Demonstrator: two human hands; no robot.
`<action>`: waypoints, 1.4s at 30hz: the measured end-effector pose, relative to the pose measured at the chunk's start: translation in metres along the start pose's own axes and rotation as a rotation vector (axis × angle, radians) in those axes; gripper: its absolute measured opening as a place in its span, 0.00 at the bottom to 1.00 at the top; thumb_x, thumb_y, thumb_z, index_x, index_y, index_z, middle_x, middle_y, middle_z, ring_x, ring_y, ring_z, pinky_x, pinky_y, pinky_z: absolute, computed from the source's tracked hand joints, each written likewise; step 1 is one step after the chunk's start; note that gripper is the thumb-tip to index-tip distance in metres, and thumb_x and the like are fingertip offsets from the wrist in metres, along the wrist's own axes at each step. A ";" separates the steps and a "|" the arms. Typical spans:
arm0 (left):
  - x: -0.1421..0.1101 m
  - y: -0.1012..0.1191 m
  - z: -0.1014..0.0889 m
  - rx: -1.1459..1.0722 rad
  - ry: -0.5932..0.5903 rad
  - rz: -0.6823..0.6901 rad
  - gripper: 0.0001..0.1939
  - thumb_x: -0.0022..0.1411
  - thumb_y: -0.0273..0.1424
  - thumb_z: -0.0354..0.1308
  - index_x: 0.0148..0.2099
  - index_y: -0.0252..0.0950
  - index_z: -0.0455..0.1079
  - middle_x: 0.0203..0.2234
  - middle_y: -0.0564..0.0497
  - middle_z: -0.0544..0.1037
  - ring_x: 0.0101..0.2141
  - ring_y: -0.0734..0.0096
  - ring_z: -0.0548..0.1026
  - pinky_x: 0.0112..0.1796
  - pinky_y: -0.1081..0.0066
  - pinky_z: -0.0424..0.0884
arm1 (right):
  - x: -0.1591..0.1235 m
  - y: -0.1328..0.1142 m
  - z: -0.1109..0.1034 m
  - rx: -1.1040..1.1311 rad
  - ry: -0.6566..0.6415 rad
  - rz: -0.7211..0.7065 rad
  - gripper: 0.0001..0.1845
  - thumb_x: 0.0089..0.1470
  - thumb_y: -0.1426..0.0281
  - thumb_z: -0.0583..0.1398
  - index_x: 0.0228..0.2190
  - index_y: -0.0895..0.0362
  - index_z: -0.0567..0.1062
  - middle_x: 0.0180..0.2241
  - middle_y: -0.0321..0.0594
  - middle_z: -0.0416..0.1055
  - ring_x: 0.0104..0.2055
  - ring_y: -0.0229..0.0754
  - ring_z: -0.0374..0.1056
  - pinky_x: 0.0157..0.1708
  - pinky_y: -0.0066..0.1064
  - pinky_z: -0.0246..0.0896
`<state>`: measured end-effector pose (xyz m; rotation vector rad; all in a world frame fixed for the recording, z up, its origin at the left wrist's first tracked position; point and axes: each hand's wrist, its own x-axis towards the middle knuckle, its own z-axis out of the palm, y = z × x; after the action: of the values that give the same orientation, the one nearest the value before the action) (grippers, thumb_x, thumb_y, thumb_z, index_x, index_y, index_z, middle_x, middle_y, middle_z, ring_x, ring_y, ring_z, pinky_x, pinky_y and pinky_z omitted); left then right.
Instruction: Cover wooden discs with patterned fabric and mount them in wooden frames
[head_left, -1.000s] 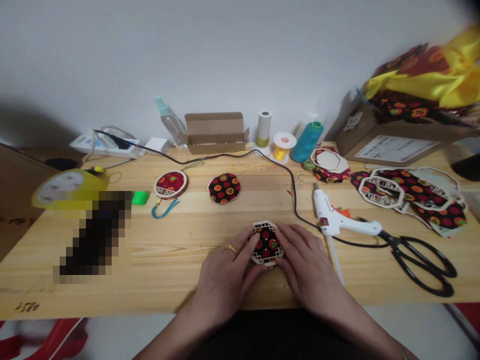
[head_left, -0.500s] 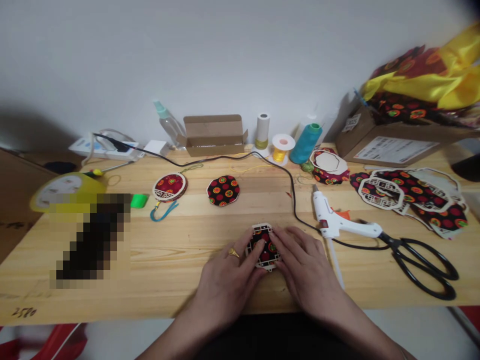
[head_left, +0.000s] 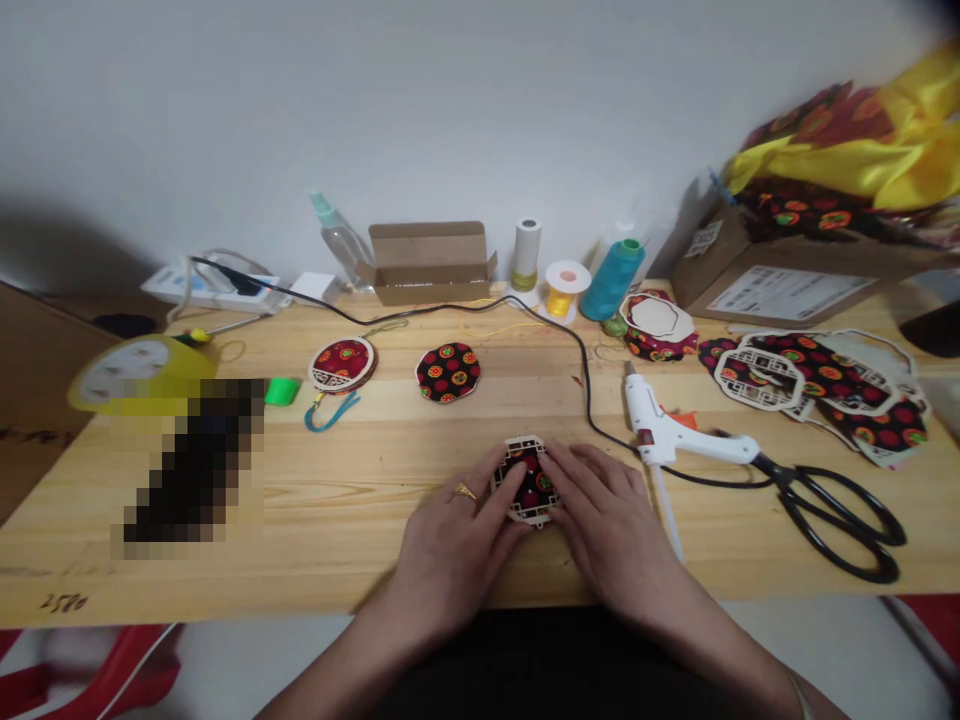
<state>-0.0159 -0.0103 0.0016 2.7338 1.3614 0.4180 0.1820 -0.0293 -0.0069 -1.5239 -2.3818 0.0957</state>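
— Between the two hands, near the front edge of the worktop (head_left: 322, 520), what's there?

— A small framed fabric piece (head_left: 530, 478): dark cloth with red dots inside a white lattice frame. It seems to sit on the wood, though the hands hide most of its lower edge.

— And the grip?

— Pressed together on it. The left hand (head_left: 450, 540), wearing a gold ring (head_left: 465, 491), and the right hand (head_left: 609, 525) come in from either side, with their fingers curved over the frame and meeting on top. Neither hand is spread.

— How far along does it all look?

— Partway, I'd judge. Beyond the hands and to the left lies a round piece (head_left: 343, 366) with a lattice section on its lower part and a blue cord (head_left: 330, 412) at its edge. Straight ahead of the grip, a round dotted cloth disc (head_left: 448, 372) shows no frame on top.

— And what's left?

— Well to the right of the grip, a heap of cloth cutouts and white frames (head_left: 817, 385) looks unjoined, as far as I can tell. A smaller stack (head_left: 658, 328) sits farther back. Just right of the hands rests a glue gun (head_left: 671, 425), with scissors (head_left: 832, 525) beyond it.
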 end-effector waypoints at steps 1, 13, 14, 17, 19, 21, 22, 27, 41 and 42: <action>0.000 0.000 0.000 0.000 0.011 0.001 0.20 0.69 0.38 0.45 0.57 0.35 0.64 0.56 0.39 0.71 0.42 0.56 0.79 0.35 0.59 0.78 | 0.000 0.000 0.000 0.005 0.000 -0.001 0.23 0.62 0.73 0.51 0.57 0.61 0.64 0.60 0.41 0.61 0.57 0.52 0.56 0.50 0.46 0.58; -0.006 -0.003 -0.001 -0.100 -0.059 -0.156 0.40 0.61 0.39 0.58 0.67 0.40 0.39 0.62 0.36 0.60 0.48 0.50 0.76 0.40 0.56 0.77 | -0.010 0.028 -0.035 -0.195 0.291 0.075 0.24 0.57 0.73 0.56 0.55 0.61 0.64 0.53 0.51 0.69 0.53 0.56 0.60 0.48 0.49 0.59; -0.006 -0.003 -0.001 -0.114 -0.067 -0.175 0.42 0.59 0.39 0.59 0.67 0.41 0.38 0.63 0.37 0.60 0.48 0.50 0.75 0.40 0.56 0.76 | -0.012 0.035 -0.042 -0.214 0.297 0.095 0.24 0.57 0.72 0.56 0.55 0.61 0.64 0.52 0.51 0.69 0.52 0.56 0.61 0.48 0.48 0.59; -0.004 -0.003 0.000 -0.134 -0.094 -0.213 0.44 0.57 0.39 0.61 0.66 0.41 0.37 0.63 0.37 0.60 0.48 0.48 0.75 0.40 0.55 0.77 | -0.016 0.060 -0.056 -0.282 0.285 0.187 0.23 0.58 0.71 0.56 0.54 0.60 0.65 0.50 0.48 0.71 0.50 0.55 0.62 0.46 0.46 0.60; -0.003 -0.003 0.002 -0.138 -0.104 -0.226 0.44 0.57 0.39 0.61 0.66 0.40 0.38 0.62 0.36 0.61 0.48 0.47 0.76 0.39 0.55 0.77 | -0.020 0.077 -0.058 -0.339 0.218 0.234 0.22 0.58 0.73 0.54 0.55 0.57 0.65 0.51 0.45 0.71 0.51 0.56 0.61 0.44 0.45 0.59; -0.003 -0.003 0.003 -0.143 -0.117 -0.238 0.43 0.57 0.39 0.61 0.66 0.38 0.40 0.61 0.36 0.62 0.47 0.48 0.76 0.38 0.55 0.77 | -0.022 0.093 -0.056 -0.365 0.097 0.227 0.27 0.56 0.77 0.52 0.57 0.53 0.62 0.54 0.41 0.68 0.53 0.57 0.59 0.42 0.43 0.58; -0.002 -0.003 0.003 -0.144 -0.125 -0.245 0.42 0.56 0.38 0.60 0.66 0.37 0.42 0.61 0.36 0.63 0.46 0.48 0.77 0.38 0.55 0.77 | -0.023 0.100 -0.054 -0.366 0.042 0.212 0.30 0.55 0.78 0.51 0.59 0.51 0.61 0.56 0.39 0.67 0.54 0.56 0.58 0.41 0.43 0.57; 0.001 -0.003 0.001 -0.141 -0.178 -0.259 0.37 0.58 0.38 0.58 0.65 0.33 0.48 0.56 0.36 0.70 0.39 0.52 0.80 0.35 0.56 0.77 | -0.017 0.122 -0.047 -0.337 -0.054 0.159 0.34 0.50 0.79 0.53 0.59 0.50 0.61 0.53 0.39 0.70 0.53 0.54 0.58 0.41 0.40 0.55; -0.007 -0.012 0.014 -0.115 -0.157 -0.214 0.37 0.60 0.38 0.56 0.66 0.37 0.43 0.56 0.39 0.71 0.40 0.57 0.80 0.37 0.61 0.77 | -0.010 0.159 -0.075 -0.292 -0.152 0.073 0.26 0.55 0.74 0.52 0.56 0.49 0.66 0.53 0.42 0.70 0.54 0.53 0.61 0.44 0.44 0.61; -0.007 -0.013 0.015 -0.119 -0.156 -0.204 0.38 0.61 0.38 0.56 0.67 0.37 0.43 0.56 0.39 0.71 0.40 0.57 0.80 0.38 0.62 0.77 | -0.007 0.159 -0.080 -0.255 -0.155 0.062 0.27 0.55 0.75 0.52 0.56 0.49 0.66 0.53 0.42 0.69 0.55 0.52 0.61 0.46 0.44 0.61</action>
<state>-0.0261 -0.0073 -0.0171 2.4450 1.5018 0.2578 0.3470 0.0242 0.0327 -1.7641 -2.5482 -0.0829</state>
